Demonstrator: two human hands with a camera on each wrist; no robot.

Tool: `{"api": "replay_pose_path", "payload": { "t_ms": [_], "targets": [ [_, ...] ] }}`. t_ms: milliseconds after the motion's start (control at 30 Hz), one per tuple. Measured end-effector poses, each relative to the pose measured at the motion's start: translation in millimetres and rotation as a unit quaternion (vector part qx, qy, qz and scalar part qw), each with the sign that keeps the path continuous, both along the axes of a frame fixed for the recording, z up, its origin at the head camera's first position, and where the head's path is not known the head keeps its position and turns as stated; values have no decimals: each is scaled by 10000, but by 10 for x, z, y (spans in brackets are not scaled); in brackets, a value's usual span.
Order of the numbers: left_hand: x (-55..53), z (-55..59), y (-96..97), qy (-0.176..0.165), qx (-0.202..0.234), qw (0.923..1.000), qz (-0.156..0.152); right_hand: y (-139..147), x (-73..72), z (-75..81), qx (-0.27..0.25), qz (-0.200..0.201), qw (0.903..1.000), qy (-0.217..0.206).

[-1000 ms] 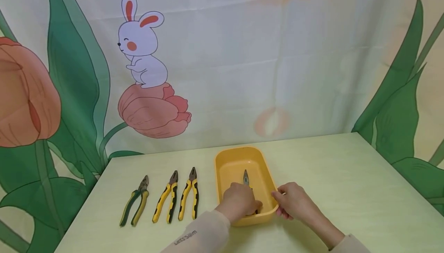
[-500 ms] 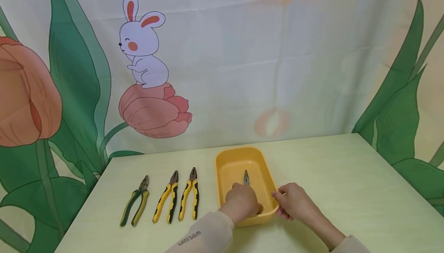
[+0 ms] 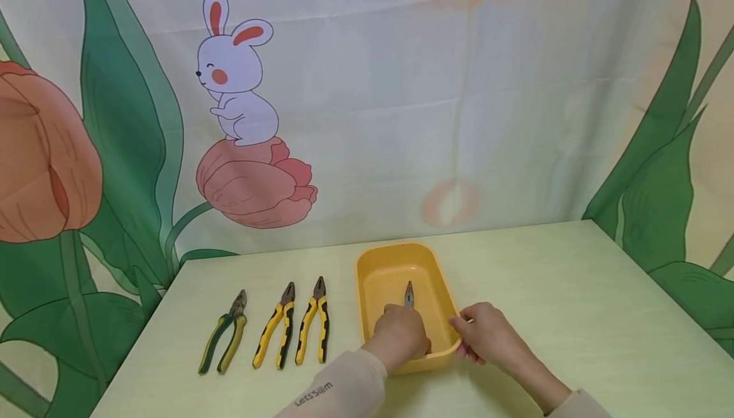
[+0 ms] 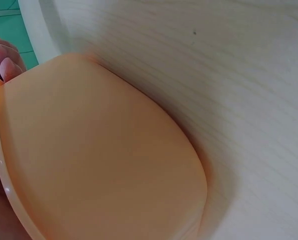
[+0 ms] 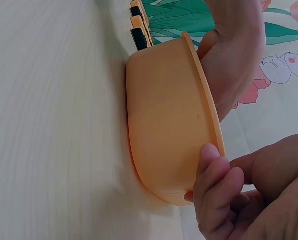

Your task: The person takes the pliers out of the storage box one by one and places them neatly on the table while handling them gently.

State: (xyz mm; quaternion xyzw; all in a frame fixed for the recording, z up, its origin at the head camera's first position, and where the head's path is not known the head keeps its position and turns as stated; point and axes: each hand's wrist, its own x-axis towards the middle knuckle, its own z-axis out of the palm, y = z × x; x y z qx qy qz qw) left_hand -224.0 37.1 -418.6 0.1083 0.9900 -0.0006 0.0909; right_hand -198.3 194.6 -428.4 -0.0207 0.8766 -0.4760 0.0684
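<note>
In the head view, a yellow plastic tray [image 3: 367, 278] sits on the table. Inside it lie long-nose pliers [image 3: 409, 294], their steel jaws pointing away from me. My left hand [image 3: 399, 335] reaches over the near rim and grips the pliers' handles, which it mostly hides. My right hand [image 3: 487, 335] pinches the tray's right rim near the front corner; the right wrist view shows thumb inside and fingers [image 5: 216, 187] against the outer wall. Mostly the tray's outer wall [image 4: 104, 150] fills the left wrist view.
Left of the tray, three pliers lie in a row: a green-handled pair [image 3: 223, 332] and two yellow-and-black pairs, one in the middle [image 3: 275, 329] and one nearest the tray [image 3: 314, 322]. A printed rabbit curtain [image 3: 367, 118] hangs behind the table [image 3: 573, 290].
My left hand has shifted slightly right inside the tray, and the pliers' tip has moved a little right. My right hand stays at the rim.
</note>
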Motion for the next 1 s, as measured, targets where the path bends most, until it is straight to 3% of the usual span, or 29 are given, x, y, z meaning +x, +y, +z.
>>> {"api": "replay_pose_path", "payload": {
  "t_ms": [567,1000],
  "targets": [
    [-16,-1,-3,-48,172,9998,81,-10,12,0,42,-72,10000,-30],
    [-26,-12,-36,-59,615,9981,79,-14,20,-17,141,-92,9999,35]
  ]
}}
